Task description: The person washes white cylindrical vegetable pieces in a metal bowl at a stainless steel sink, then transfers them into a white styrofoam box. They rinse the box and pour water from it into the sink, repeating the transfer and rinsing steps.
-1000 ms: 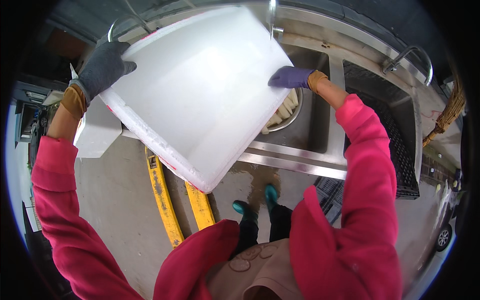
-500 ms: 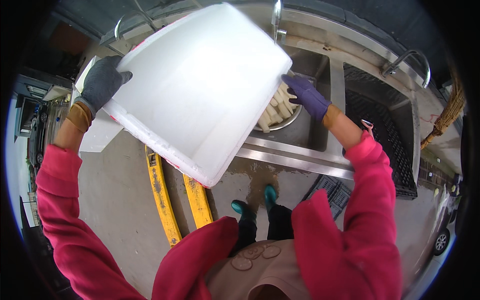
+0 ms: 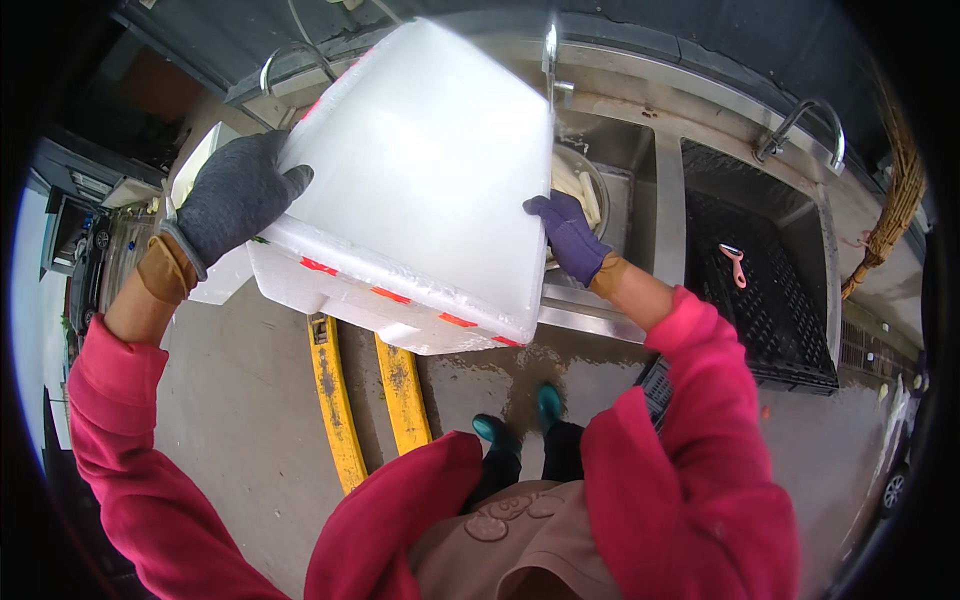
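White foam, smooth and bulky, sits between two gloved hands. The left hand (image 3: 235, 200), in dark grey, is clamped on the foam box (image 3: 420, 190) at its 9 o'clock side, thumb lapping over the rim. The right hand (image 3: 575, 240), in purple, has its fingers hooked over the edge at 4 o'clock; its thumb is hidden, so how firmly it pinches cannot be told. The box hangs tilted at the view's 11 o'clock, open side toward the wearer. If the gloves are wet, that edge could slip and the box swing down on the left hand alone; a hard squeeze might also crack the foam.

Just beside it at 3 o'clock, partly covered, is a round metal bowl (image 3: 606, 195) of pale peeled pieces (image 3: 578, 188); a dropped corner could knock them out. Farther out, between 3 and 4 o'clock, a pink peeler (image 3: 738, 270) lies on a black crate (image 3: 780, 310). Toward 7 o'clock, yellow forks (image 3: 335, 400) could trip a backward step, and the wet floor near the green boots (image 3: 550, 405), at 5 o'clock, could cost footing.
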Available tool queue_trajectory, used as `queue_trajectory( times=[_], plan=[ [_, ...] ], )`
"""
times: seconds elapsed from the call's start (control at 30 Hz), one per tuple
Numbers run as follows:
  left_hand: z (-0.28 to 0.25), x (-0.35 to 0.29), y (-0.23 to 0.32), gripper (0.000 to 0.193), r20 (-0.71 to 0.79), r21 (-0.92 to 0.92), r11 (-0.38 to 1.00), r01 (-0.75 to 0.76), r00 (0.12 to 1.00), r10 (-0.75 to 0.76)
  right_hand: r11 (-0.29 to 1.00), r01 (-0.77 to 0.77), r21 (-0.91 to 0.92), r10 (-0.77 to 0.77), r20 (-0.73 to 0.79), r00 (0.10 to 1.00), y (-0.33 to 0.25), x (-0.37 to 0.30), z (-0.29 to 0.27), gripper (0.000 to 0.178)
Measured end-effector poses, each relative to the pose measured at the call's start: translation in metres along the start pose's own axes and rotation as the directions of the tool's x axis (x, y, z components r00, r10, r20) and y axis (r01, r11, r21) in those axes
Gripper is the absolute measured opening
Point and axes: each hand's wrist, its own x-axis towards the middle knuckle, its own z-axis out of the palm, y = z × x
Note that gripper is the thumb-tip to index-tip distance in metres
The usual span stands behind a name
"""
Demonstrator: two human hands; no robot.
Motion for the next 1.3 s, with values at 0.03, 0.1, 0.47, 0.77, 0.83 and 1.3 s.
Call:
queue_trajectory(
  times=[0.03, 0.1, 0.47, 0.77, 0.83, 1.3],
  plan=[
    [-0.002, -0.005, 0.002, 0.048, 0.056, -0.155, 0.987, 0.037, 0.998, -0.028, 0.999, 0.028, -0.029, -0.027, 0.037, 0.999, -0.005, 0.006, -0.011, 0.031],
    [-0.004, -0.009, 0.001, 0.047, 0.133, -0.479, 0.875, 0.071, 0.991, -0.007, 0.994, 0.042, -0.101, -0.039, 0.027, 0.999, -0.014, 0.024, -0.030, 0.033],
    [0.015, 0.093, 0.011, 0.077, -0.137, 0.435, 0.628, -0.645, 0.642, 0.754, 0.960, 0.226, -0.164, -0.206, 0.132, 0.970, -0.021, 0.096, -0.107, 0.032],
    [-0.001, 0.124, 0.034, 0.072, 0.142, 0.549, 0.531, -0.646, 0.698, 0.702, 0.962, 0.095, -0.257, -0.050, 0.175, 0.983, -0.030, 0.143, -0.104, 0.032],
    [0.009, 0.125, 0.028, 0.072, 0.060, 0.465, 0.582, -0.667, 0.680, 0.731, 0.950, 0.144, -0.278, -0.075, 0.243, 0.967, -0.028, 0.154, -0.103, 0.034],
    [0.024, 0.168, 0.045, 0.041, 0.085, 0.432, 0.589, -0.683, 0.681, 0.728, 0.401, 0.300, -0.866, -0.136, 0.268, 0.954, -0.045, 0.214, -0.112, 0.045]
  ],
)
